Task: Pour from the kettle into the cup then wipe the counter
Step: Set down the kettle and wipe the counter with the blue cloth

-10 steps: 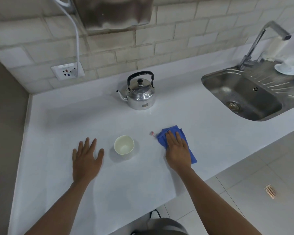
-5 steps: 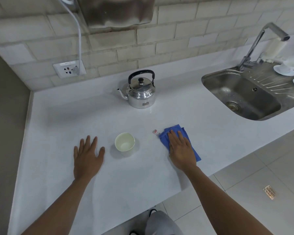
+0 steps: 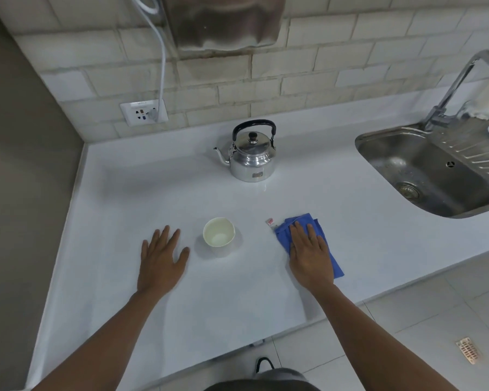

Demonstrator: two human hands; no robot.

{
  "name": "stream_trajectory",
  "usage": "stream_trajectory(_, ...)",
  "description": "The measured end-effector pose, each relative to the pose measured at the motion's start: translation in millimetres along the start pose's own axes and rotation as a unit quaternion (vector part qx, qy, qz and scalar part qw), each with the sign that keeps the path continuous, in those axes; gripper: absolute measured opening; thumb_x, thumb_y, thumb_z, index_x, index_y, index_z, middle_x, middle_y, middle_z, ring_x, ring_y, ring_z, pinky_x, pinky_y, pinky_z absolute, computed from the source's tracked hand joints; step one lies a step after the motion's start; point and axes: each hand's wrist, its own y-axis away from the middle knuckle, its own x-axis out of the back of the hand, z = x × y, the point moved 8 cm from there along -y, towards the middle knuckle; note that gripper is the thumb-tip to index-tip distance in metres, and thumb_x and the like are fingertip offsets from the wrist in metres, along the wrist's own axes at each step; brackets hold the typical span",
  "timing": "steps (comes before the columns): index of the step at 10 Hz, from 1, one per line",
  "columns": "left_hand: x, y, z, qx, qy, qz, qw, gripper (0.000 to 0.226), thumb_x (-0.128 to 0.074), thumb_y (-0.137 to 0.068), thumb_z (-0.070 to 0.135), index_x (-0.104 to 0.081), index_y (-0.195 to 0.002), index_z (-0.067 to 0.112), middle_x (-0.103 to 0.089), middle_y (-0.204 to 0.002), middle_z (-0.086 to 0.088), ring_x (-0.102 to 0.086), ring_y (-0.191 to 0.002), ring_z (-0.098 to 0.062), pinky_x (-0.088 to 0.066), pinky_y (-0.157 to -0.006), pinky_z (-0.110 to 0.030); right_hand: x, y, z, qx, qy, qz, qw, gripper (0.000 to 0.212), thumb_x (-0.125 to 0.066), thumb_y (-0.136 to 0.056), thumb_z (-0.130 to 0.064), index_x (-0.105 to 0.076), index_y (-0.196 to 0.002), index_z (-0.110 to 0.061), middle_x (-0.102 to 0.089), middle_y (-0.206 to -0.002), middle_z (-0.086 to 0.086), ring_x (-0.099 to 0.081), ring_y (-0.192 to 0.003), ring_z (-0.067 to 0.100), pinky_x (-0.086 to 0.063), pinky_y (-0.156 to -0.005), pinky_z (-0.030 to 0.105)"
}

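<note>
Left hand flat, fingers spread, empty, left of paper cup; right hand flat, pressing blue cloth on counter.

blue cloth (white counter)

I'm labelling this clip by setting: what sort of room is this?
Most likely a kitchen: a stainless steel sink with a tap, a white countertop against a tiled wall, and a shiny metal kettle.

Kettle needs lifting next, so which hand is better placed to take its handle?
Probably the left hand: it lies flat and free on the counter. The right hand presses on the blue cloth. The kettle stands behind the cup, handle upright.
</note>
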Motion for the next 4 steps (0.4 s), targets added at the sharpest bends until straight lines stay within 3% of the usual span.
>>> stream_trajectory(3,-2,17,3,0.017,-0.008,-0.001,1.0,0.084,-0.008,-0.09,0.069,-0.028,-0.16,0.027,-0.014,-0.17,0.001,-0.003,-0.158,-0.018,0.004,-0.127,-0.042,2,2,-4,-0.013,-0.008,0.007,1.0,0.057,-0.029,-0.099,-0.022,-0.018,-0.154,-0.016,-0.015,-0.161,-0.002,-0.007,-0.149,0.024,-0.014,-0.12,0.041)
stream_trajectory(4,2,15,7,0.025,0.02,-0.002,0.999,0.087,-0.008,-0.088,0.07,-0.032,-0.159,0.027,-0.016,-0.17,0.001,-0.006,-0.158,-0.018,0.002,-0.127,-0.042,12,-1,-9,-0.013,-0.04,0.037,0.998,0.054,-0.021,-0.099,-0.028,-0.026,-0.152,-0.02,-0.023,-0.159,-0.005,-0.011,-0.148,0.025,-0.016,-0.12,0.042)
